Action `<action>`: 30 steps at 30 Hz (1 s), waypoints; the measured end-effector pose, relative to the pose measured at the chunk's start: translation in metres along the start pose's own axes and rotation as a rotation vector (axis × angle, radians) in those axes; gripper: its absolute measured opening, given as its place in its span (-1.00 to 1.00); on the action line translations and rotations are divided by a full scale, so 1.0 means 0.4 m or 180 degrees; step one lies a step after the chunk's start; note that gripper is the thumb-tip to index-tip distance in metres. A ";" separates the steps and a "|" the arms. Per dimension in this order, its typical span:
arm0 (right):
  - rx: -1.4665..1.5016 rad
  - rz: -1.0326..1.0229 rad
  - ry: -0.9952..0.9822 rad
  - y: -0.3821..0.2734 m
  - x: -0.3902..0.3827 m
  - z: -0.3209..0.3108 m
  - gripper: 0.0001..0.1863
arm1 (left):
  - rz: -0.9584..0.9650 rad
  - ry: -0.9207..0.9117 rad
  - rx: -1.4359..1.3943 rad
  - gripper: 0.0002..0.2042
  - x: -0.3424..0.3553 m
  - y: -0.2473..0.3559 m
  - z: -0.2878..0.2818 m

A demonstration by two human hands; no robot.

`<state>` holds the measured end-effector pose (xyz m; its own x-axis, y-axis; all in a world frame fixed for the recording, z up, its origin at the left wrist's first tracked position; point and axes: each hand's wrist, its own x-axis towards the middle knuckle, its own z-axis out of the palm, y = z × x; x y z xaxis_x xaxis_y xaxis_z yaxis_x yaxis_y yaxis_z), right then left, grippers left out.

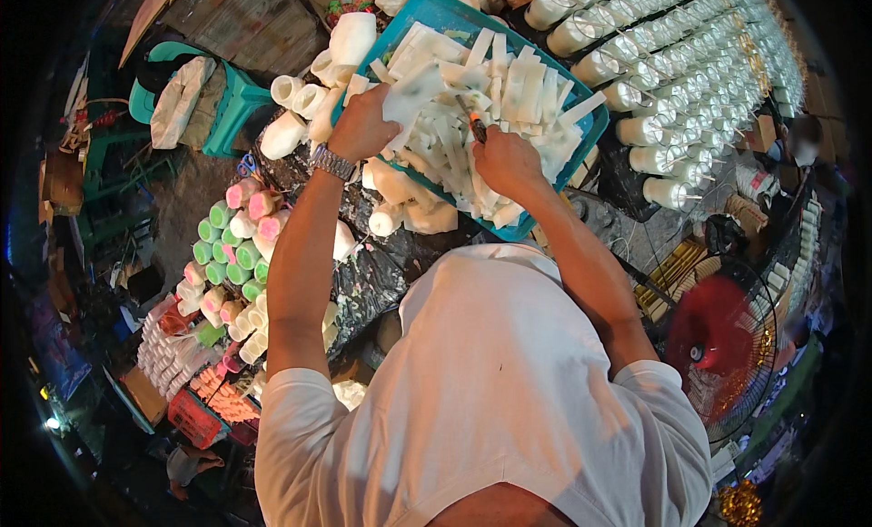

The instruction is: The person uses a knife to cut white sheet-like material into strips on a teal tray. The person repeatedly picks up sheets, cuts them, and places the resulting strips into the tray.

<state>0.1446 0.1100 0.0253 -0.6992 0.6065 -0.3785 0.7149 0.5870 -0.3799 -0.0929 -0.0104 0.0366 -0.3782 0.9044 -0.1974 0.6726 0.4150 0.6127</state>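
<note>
My left hand [366, 123], with a metal watch at the wrist, grips the edge of a pale, translucent wax-like slab [413, 100] over the tub. In my right hand [510, 164] is a knife [476, 125] with a black-and-orange handle. Its narrow blade points up and left, close to the slab's right side; whether it touches is unclear. Both hands are over a teal plastic tub [595, 132] heaped with whitish strips [522, 86], some long and flat, others short and broken.
White rounded hollow pieces [352, 38] crowd the tub's left side. Green and pink cylinders [238, 273] are stacked at lower left. Rows of white candle-like cylinders [636, 95] fill the upper right. A red fan [718, 323] stands at right, a green plastic stool [232, 109] at left.
</note>
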 end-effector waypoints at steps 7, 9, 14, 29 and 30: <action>0.0161 -0.0635 0.1306 -0.088 -0.046 -0.075 -0.72 | -0.0025 0.0034 0.0120 -0.63 0.015 0.053 0.009; 0.0141 -0.0673 0.1373 -0.107 -0.017 -0.073 -0.73 | 0.0115 0.0241 0.0011 -0.66 0.010 0.063 0.015; -0.0184 -0.0588 0.0789 -0.082 0.055 -0.007 -0.82 | 0.0043 0.0114 0.0081 -0.52 0.004 0.056 0.036; -0.0442 -0.0273 0.0328 -0.070 0.006 -0.060 -0.78 | -0.0273 0.0328 -0.0454 -0.63 -0.025 0.018 0.021; -0.0377 -0.0392 0.0464 -0.106 -0.016 -0.099 -0.79 | -0.0266 0.0349 -0.0390 -0.67 -0.021 0.023 0.027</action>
<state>0.1191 0.1026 0.0772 -0.7789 0.5923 -0.2062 0.6261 0.7152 -0.3106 -0.0767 -0.0129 0.0358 -0.5012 0.8483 -0.1711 0.5560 0.4671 0.6875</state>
